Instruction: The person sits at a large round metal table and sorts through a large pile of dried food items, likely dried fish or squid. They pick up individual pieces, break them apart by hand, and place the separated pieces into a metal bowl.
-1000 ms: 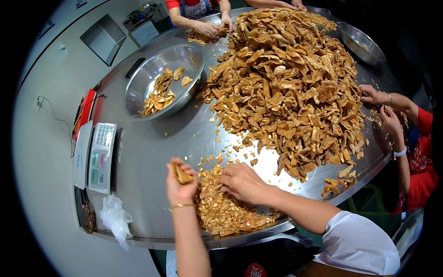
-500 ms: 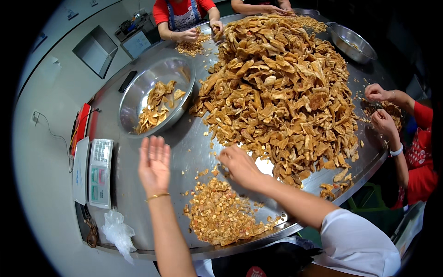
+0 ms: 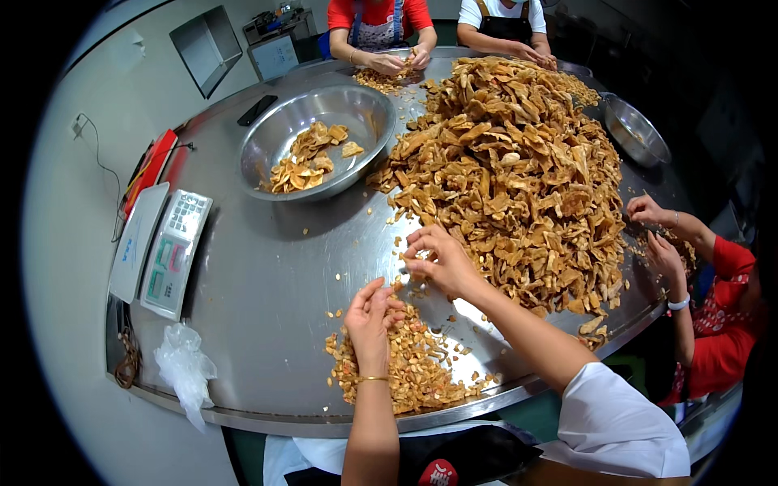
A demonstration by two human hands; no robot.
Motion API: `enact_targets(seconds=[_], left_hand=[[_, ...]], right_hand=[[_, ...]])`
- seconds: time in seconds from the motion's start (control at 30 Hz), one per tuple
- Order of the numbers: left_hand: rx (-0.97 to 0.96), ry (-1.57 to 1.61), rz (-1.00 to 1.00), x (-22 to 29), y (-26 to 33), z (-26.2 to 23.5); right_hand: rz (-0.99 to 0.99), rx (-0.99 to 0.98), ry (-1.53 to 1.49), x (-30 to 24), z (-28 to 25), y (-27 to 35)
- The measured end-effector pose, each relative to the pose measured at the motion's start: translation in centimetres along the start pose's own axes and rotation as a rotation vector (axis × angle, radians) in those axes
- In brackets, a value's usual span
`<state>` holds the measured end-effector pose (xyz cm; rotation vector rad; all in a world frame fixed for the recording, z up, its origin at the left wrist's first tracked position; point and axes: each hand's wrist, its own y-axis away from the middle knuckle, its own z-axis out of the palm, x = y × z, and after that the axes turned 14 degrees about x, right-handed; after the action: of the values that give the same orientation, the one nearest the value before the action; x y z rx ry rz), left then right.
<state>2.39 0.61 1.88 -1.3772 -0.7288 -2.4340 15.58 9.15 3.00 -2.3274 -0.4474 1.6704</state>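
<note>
Two hands [image 3: 371, 326] [image 3: 444, 263] near golden pieces [image 3: 417, 364]

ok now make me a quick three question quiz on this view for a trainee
1. True or false: the plastic bag is nearer the wearer than the scale.
2. Which of the wearer's hands has the gold bracelet at its wrist: a) left, b) right, c) both?
3. Fill in: of the wearer's two hands, the ___ one is closer to the big brown pile.

Key: 1. True. 2. a, the left hand. 3. Right: the right hand.
</note>
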Motion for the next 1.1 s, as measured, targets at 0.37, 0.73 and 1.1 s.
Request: enact_targets(seconds=[0.37, 0.73, 1.1], left_hand=[[-0.133, -0.065, 0.029, -0.2, 0.1, -0.5], [-0.114, 0.009, 0.124, -0.5, -0.1, -1.0], [-0.091, 0.288, 0.026, -0.1, -0.6, -2.0]], right_hand=[[0.443, -0.120, -0.482, -2.0, -0.2, 4.7], [0.786, -0.170, -0.623, -1.7, 0.3, 5.0], [0.202, 0.053, -0.030, 1.8, 0.4, 0.5]])
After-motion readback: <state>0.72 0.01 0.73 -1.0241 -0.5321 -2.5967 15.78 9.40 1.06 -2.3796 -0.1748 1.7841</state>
